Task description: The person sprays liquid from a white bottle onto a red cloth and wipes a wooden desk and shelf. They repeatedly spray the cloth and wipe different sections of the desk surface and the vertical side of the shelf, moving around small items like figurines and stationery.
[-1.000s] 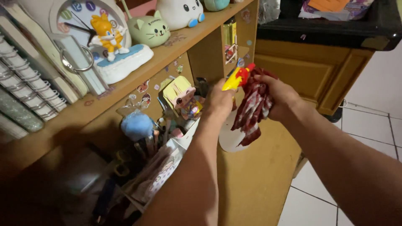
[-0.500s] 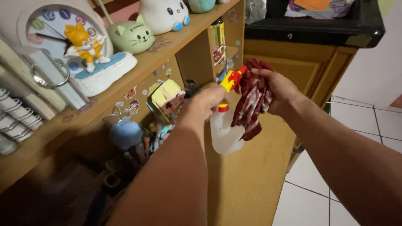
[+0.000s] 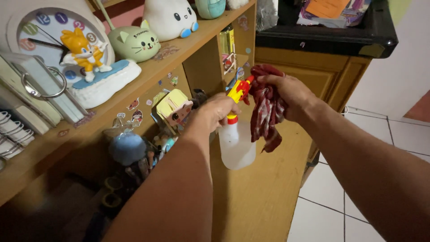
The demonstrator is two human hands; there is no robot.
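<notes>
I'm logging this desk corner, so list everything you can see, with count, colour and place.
spray bottle: one, translucent white with yellow and red trigger head, held over the desk
cloth: one, red and white, bunched at the nozzle
clock: one, white, on the shelf, far left
fox figure: one, orange, before the clock
cat figure: one, pale green, on the shelf
desk: one, wooden, below the hands
left hand: grips the bottle
right hand: clutches the cloth

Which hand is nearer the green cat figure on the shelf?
Left. The left hand holds the spray bottle below-right of the green cat figure; the right hand, gripping the red cloth, is farther right.
</notes>
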